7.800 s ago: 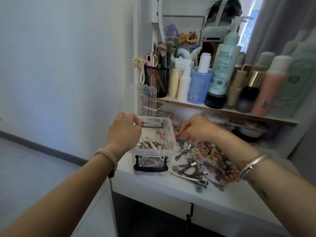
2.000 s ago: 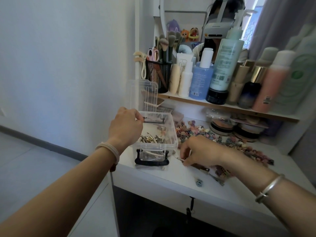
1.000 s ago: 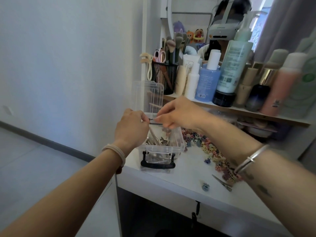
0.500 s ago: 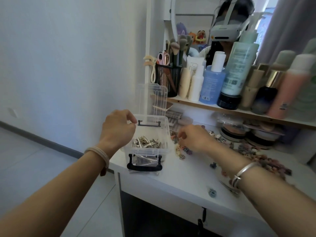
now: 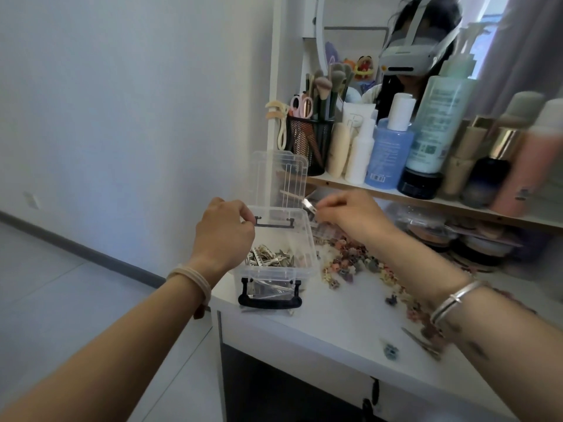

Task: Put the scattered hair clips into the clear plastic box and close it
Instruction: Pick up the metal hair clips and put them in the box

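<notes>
The clear plastic box (image 5: 300, 271) stands at the left end of the white desk, its lid (image 5: 280, 178) upright and a black handle at the front. Several metal hair clips (image 5: 268, 257) lie inside. My left hand (image 5: 224, 236) grips the box's left rim. My right hand (image 5: 350, 213) hovers just right of the box's back corner and pinches a silver hair clip (image 5: 309, 205). Small coloured claw clips (image 5: 353, 263) are scattered on the desk to the right of the box. A long metal clip (image 5: 422, 345) and a small blue clip (image 5: 390, 351) lie near the front edge.
A shelf (image 5: 426, 199) above the desk carries bottles and a black mesh cup (image 5: 310, 144) of brushes and scissors. Round compacts (image 5: 475, 248) sit beneath the shelf. A mirror stands behind. The desk's left edge drops to the floor beside the box.
My right hand rose from the desk beside the box to the box's back right corner, now pinching a silver clip. My left hand stayed on the box's rim.
</notes>
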Motion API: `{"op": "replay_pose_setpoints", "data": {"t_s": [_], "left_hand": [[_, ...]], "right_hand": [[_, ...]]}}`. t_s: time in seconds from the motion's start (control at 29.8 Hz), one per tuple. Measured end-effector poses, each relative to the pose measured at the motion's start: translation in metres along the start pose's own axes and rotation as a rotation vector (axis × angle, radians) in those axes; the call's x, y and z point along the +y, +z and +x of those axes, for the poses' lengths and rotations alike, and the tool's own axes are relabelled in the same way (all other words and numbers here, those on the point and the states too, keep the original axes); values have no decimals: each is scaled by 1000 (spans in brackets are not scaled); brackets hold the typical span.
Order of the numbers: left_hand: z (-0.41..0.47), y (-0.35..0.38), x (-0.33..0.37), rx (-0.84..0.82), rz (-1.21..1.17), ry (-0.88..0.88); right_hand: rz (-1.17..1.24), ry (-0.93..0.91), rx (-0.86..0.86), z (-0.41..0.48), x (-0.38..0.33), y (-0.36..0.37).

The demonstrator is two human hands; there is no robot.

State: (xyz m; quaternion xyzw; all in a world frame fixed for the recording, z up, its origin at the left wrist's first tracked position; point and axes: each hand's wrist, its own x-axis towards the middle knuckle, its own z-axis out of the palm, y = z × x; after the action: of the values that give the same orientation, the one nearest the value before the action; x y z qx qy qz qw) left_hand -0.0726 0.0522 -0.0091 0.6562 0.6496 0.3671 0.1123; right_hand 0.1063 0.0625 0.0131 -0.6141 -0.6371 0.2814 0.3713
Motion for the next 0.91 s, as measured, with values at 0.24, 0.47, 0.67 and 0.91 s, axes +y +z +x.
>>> {"op": "replay_pose_setpoints", "data": {"t_s": [0.24, 0.47, 0.67, 0.91], "left_hand": [[-8, 5, 12, -22, -3, 11], [-21, 10, 25, -55, -16, 17], [-29, 13, 34, -79, -5, 45], [-32, 14, 35, -66, 10, 55]], "right_hand": [[-190, -71, -110, -29, -13, -25], [-792, 121, -459, -76, 28, -60], [-1006, 58, -392, -93, 63, -52], [-702, -1, -184, -82, 58, -57]]}}
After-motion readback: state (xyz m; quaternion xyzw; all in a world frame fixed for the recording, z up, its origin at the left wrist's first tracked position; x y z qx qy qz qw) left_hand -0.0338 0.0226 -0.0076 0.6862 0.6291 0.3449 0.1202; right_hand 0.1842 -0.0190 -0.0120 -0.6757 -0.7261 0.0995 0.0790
